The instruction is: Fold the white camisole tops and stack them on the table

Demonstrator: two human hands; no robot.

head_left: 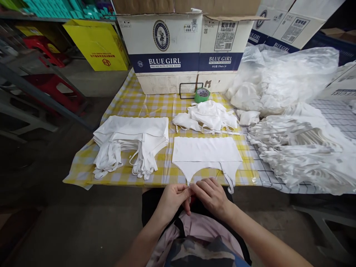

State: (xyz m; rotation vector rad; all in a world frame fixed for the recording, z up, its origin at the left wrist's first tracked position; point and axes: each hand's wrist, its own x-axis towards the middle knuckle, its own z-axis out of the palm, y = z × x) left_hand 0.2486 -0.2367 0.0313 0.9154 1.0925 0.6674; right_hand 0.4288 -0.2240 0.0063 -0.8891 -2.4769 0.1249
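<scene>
A flat white fabric piece [206, 152] with hanging straps lies at the near edge of the yellow checked tablecloth [155, 107]. Just below it, over my lap, my left hand [172, 198] and my right hand [211, 194] meet fingertip to fingertip, both pinched on the end of one thin white strap of that piece. To the left lies a neat stack of the same white pieces [130, 142], straps dangling toward the table's front edge. Behind the flat piece sits a loose heap of crumpled white pieces [207, 116].
Blue Girl cardboard boxes [178, 52] stand at the back of the table, a green tape roll [202, 95] in front of them. A clear plastic bag of white fabric [280, 76] and a big pile of strapped pieces [303, 148] fill the right. Red stools [52, 87] stand left.
</scene>
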